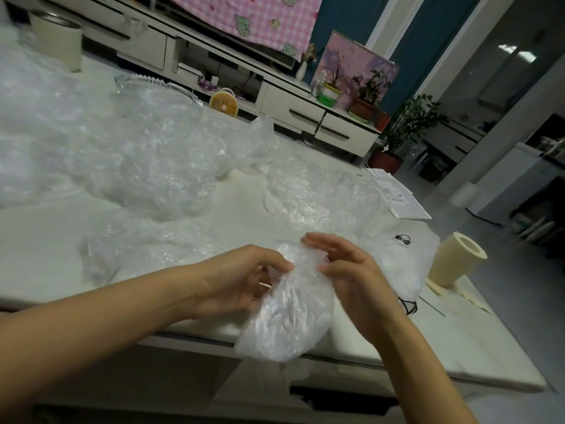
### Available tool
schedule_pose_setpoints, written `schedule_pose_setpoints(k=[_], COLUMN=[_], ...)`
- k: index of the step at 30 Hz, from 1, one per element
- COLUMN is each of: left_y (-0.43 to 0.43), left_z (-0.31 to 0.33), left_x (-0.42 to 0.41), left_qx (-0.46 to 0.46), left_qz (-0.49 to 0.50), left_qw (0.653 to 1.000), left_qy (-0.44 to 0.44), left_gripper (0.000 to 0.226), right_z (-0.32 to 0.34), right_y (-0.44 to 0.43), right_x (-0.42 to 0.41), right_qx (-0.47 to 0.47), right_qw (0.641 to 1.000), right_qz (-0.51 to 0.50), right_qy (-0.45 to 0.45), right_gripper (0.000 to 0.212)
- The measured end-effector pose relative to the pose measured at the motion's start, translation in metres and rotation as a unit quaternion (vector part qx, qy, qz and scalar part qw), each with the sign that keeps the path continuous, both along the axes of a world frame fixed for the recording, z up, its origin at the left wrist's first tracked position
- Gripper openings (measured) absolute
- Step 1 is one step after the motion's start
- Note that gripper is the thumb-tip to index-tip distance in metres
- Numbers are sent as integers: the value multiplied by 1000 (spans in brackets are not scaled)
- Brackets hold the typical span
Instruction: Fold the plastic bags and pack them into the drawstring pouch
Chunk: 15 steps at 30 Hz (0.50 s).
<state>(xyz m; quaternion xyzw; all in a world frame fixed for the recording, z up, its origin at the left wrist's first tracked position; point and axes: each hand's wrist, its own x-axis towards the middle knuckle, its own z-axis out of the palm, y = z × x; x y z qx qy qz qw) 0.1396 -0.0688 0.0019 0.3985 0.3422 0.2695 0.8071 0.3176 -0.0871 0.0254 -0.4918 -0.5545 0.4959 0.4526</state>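
Note:
A crumpled clear plastic bag (287, 316) hangs over the table's front edge between my hands. My left hand (241, 280) pinches its upper left side with curled fingers. My right hand (345, 270) holds its top right, thumb against the plastic and fingers arched above it. The white drawstring pouch (400, 258) with a small black logo lies flat just right of my right hand, its black cord at the near end. Several more clear bags lie loose: one (143, 249) left of my hands, one (308, 194) behind them, and a big heap (146, 157) further back.
The white table (238, 206) fills the view. A cream cone-shaped cup (455, 261) lies on its side at the right edge. Papers (397, 194) lie at the far right, a glass dish (159, 84) and a cream canister (58, 38) at the back left.

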Motion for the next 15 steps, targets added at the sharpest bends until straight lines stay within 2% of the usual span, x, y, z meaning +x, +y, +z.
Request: schedule_pose_setpoints(k=[1,2,4,5,7,9,10,11,13,15], left_y=[3,5,10,11,11,9,8,8,6,6], left_z=[1,1,0,-2,-3,-2,-2,-2,-1,-5], left_x=[-1,-1,-1,-1,-1,-1,0,0,1,3], left_qx=[-9,-17,-30,-33,-33,-36,-32,-17,33,77], left_qz=[16,29,48,55,63,77,96,119,158,173], left_qw=[1000,999,998,997,996,995,994,993,987,981], left_qy=[-11,-22,-40,-46,-53,-48,-36,-17,24,49], left_gripper=[5,3,5,10,14,8,9,12,12,8], right_z=[2,4,-1,-7,-18,-26,-27,-26,-20,-15], right_y=[-3,-8,-18,-22,-24,-23,-23,-24,-25,-24], right_x=[6,11,9,3,-13,-21,-21,-22,-19,-18], right_qx=[53,125,253,294,376,456,465,438,314,211], right_qw=[997,978,885,834,768,749,762,800,892,941], right_qz=[-5,-17,10,33,54,50,48,48,33,36], right_qy=[-61,-168,-390,-466,-516,-478,-447,-407,-324,-262], right_gripper=[56,67,81,86,77,42,28,20,11,2])
